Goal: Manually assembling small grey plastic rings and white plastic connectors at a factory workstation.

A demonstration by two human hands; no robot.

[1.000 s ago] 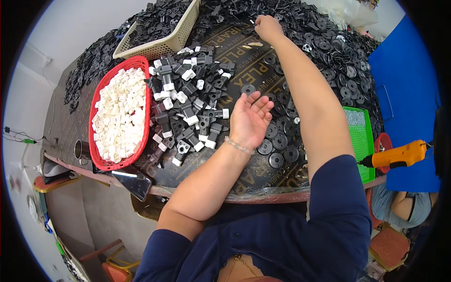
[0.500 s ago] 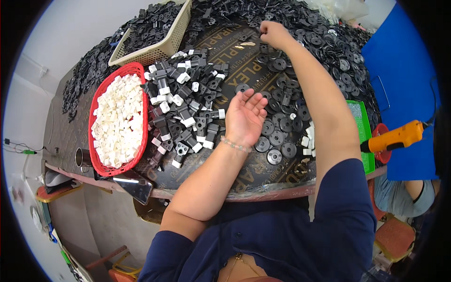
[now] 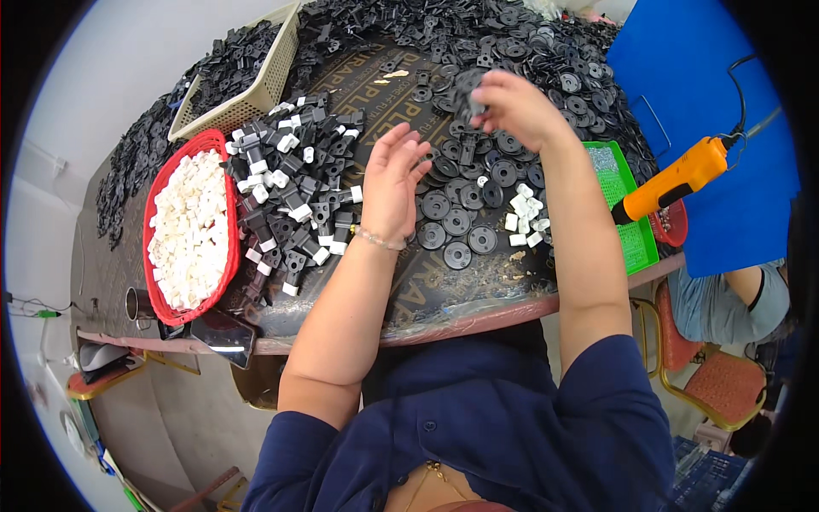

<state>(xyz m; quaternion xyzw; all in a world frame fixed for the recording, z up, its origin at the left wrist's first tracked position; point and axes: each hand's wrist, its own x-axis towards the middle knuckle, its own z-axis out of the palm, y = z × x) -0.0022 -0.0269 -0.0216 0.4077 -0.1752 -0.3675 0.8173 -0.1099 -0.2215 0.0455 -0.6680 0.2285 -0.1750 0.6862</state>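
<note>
At the worktable, I see the right hand pinching a small black plastic part above the heaped black parts, well in from the near edge. The left hand hangs open, palm up, holding nothing. A patch of bare tabletop lies between the hands; black discs lie below the grip, and the red basket of white pieces sits far to its left.

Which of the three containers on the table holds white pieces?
The red oval basket at the table's left edge: it is filled with small white pieces. The beige basket holds black parts, and the green tray lies right, beside the orange tool.
</note>
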